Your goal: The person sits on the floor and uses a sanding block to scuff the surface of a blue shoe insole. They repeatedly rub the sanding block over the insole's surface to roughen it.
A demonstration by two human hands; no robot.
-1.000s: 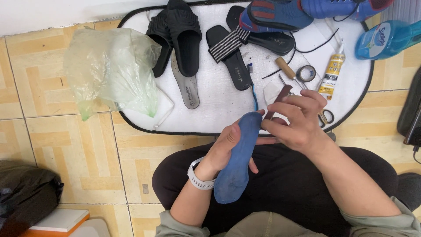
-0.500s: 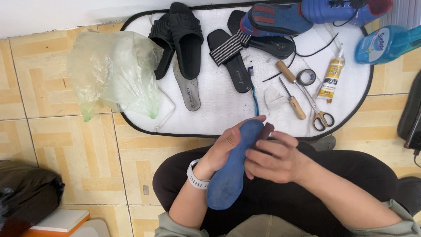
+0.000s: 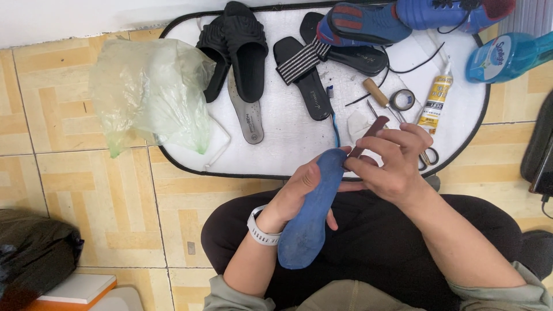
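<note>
My left hand (image 3: 299, 193) holds a blue shoe insole (image 3: 311, 216) upright over my lap, fingers wrapped behind it. My right hand (image 3: 391, 164) grips a thin dark brown strip, like a sanding stick (image 3: 368, 133), with its lower end against the insole's top edge. A white watch (image 3: 259, 230) sits on my left wrist.
A white oval mat (image 3: 288, 138) on the tiled floor carries black slides (image 3: 245, 49), a grey insole (image 3: 246, 118), black sandals (image 3: 305, 75), blue sports shoes (image 3: 368, 23), a glue tube (image 3: 435, 101), tape roll (image 3: 401, 99), toothbrush (image 3: 333, 112) and scissors (image 3: 427, 156). A plastic bag (image 3: 150, 92) lies left; a blue bottle (image 3: 507, 55) right.
My right hand slid down the insole with the strip, then back up to its top edge. The left hand kept hold of the insole.
</note>
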